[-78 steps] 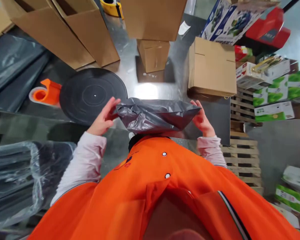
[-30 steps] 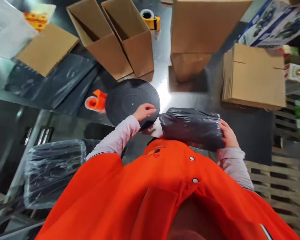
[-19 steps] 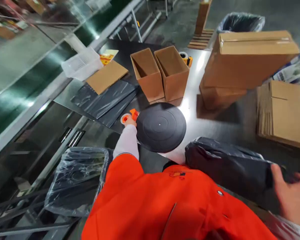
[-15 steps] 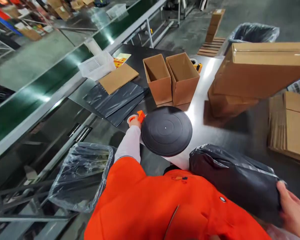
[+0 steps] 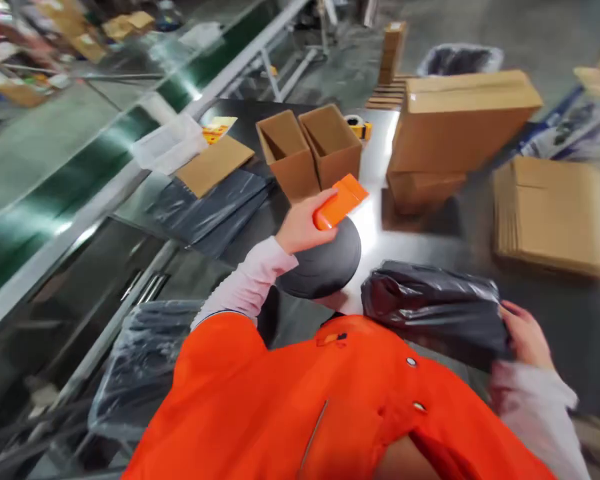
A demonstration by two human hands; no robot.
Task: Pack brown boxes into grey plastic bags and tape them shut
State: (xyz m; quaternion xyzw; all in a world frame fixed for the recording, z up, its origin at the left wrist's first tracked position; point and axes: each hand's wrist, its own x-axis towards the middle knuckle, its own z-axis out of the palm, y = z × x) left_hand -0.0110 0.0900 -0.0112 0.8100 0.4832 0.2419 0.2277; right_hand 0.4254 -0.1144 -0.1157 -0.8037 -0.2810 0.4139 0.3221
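Orange tape dispenser (image 5: 341, 201) raised above black round disc (image 5: 325, 267), gripped in left hand (image 5: 300, 227), right hand (image 5: 525, 333) clasping end of black plastic-wrapped parcel (image 5: 433, 310) on steel table (image 5: 430, 240), two open cartons (image 5: 310, 150) behind, no writing legible

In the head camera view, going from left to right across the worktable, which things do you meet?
Flat dark bags → left hand gripping the orange tape dispenser → filled black bag → right hand on the bag's end → stack of flat cardboard.
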